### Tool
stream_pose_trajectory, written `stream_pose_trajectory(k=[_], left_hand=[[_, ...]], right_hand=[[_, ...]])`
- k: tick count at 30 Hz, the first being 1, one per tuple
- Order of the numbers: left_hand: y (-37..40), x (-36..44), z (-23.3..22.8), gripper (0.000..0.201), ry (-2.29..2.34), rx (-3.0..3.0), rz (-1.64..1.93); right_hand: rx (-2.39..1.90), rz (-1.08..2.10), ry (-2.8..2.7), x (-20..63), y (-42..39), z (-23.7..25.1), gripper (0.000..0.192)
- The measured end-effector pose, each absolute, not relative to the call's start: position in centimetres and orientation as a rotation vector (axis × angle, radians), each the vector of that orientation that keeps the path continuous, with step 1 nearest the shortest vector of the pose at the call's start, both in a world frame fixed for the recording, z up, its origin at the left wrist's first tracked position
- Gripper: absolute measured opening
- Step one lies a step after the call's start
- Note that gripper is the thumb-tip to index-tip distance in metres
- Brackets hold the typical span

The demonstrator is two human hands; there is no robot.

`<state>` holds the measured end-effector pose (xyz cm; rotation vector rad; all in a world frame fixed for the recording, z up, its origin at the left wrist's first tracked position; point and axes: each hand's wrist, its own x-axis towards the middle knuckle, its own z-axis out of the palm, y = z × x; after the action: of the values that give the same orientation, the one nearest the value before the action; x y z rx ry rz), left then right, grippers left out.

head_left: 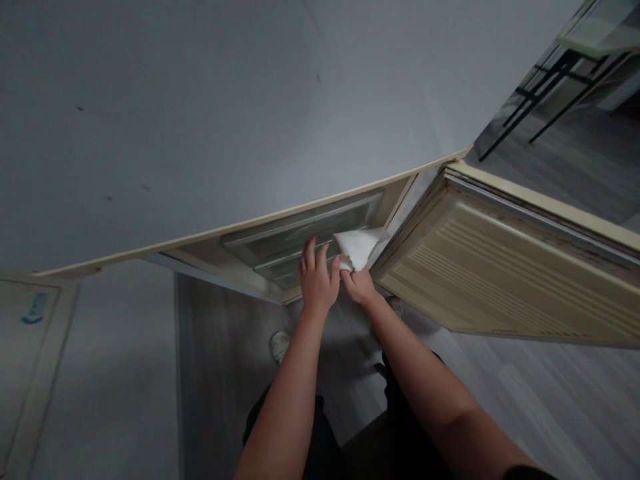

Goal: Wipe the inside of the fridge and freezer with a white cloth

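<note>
I look down over the flat grey top (200, 120) of a fridge whose door (510, 267) stands open to the right. My left hand (317, 280) reaches to the front of the open compartment, fingers spread against a clear plastic shelf or drawer front (280, 243). My right hand (357, 283) is right beside it and pinches a white cloth (357, 245), which lies against the compartment's right end.
The ribbed inner side of the open door juts out at the right. Grey wood-look floor (550, 413) lies below, with my feet (280, 345) on it. A black metal frame (550, 87) stands at the upper right. A pale appliance (35, 360) sits lower left.
</note>
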<state>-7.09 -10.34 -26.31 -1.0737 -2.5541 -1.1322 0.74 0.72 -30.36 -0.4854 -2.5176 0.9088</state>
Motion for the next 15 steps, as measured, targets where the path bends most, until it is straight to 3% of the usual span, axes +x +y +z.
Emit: stream_pose_trajectory(k=[4, 10, 15], left_hand=[[-13.7, -7.4, -26.9, 0.051, -2.88, -0.946, -1.116], [-17.6, -7.9, -28.9, 0.043, -3.464, -1.317, -0.269], [-18.0, -7.7, -30.7, 0.042, -3.457, -1.691, -0.259]], right_hand=[[-0.195, 0.797, -2.628, -0.2, 0.6, -28.8, 0.052], [0.082, 0.546, -2.757, -5.4, -4.5, -27.7, 0.064], [0.11, 0.411, -2.883, -9.3, -9.7, -28.6, 0.058]])
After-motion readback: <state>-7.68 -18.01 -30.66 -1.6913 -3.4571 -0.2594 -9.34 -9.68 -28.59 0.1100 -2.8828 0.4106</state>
